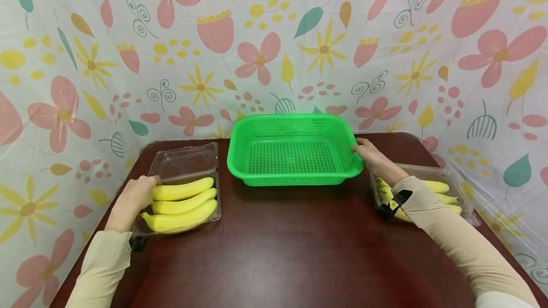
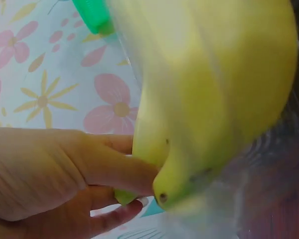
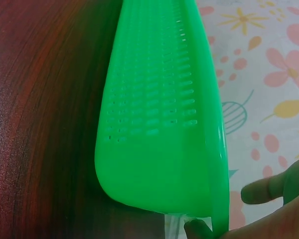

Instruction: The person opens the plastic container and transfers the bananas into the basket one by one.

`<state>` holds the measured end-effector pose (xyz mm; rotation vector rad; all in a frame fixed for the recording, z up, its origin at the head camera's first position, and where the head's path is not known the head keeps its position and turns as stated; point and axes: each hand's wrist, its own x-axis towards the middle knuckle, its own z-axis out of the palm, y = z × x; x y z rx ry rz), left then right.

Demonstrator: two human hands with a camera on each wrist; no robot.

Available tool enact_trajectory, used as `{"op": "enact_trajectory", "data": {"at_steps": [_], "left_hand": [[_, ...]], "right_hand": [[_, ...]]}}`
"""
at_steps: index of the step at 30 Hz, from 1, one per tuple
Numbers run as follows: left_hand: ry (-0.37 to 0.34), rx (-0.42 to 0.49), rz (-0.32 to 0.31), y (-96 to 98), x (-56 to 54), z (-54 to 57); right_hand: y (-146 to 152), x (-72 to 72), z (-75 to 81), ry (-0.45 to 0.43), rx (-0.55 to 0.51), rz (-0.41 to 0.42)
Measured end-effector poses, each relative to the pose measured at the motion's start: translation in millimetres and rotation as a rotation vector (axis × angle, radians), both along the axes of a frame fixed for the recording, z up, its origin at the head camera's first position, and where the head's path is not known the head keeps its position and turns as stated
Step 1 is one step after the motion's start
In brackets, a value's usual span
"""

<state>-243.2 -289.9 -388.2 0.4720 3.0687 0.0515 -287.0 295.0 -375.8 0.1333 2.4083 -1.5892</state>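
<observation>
My left hand [image 1: 133,199] pinches the left end of a yellow banana [image 1: 183,189], the back one of three in a clear plastic clamshell box [image 1: 219,203]. In the left wrist view its thumb lies against a banana tip [image 2: 163,194], with fingers behind. The middle banana [image 1: 184,205] and front banana [image 1: 181,220] lie alongside. On the other side, my right hand [image 1: 376,158] grips the right rim of a green perforated plastic basket [image 1: 295,179]. In the right wrist view, fingers show on both sides of the basket's rim [image 3: 218,189]. The basket holds nothing.
A second clear box [image 1: 464,191] with several bananas [image 1: 436,186] is at the right, partly hidden under my right forearm. The left box's lid [image 1: 184,160] stands open behind it. Dark red table [image 1: 265,255]; a floral cloth [image 1: 274,37] hangs behind and at both sides.
</observation>
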Motion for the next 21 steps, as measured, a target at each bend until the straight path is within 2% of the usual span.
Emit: {"op": "enact_trajectory", "data": {"at_steps": [5,9,14,21], "left_hand": [[-0.096,0.007,0.011,-0.2,-0.1,3.2],[-0.151,0.032,0.029,-1.5,-1.3,1.8],[-0.156,0.053,0.034,-3.0,-2.4,-1.7],[-0.183,0.066,0.028,-2.8,-4.1,-0.2]], "right_hand": [[0.1,1.3,0.1,0.001,-0.011,-0.002],[2.5,0.1,-1.7,0.015,-0.014,0.010],[4.3,-0.5,-1.9,0.026,-0.043,-0.001],[8.3,0.1,-1.4,0.011,-0.035,-0.018]]}}
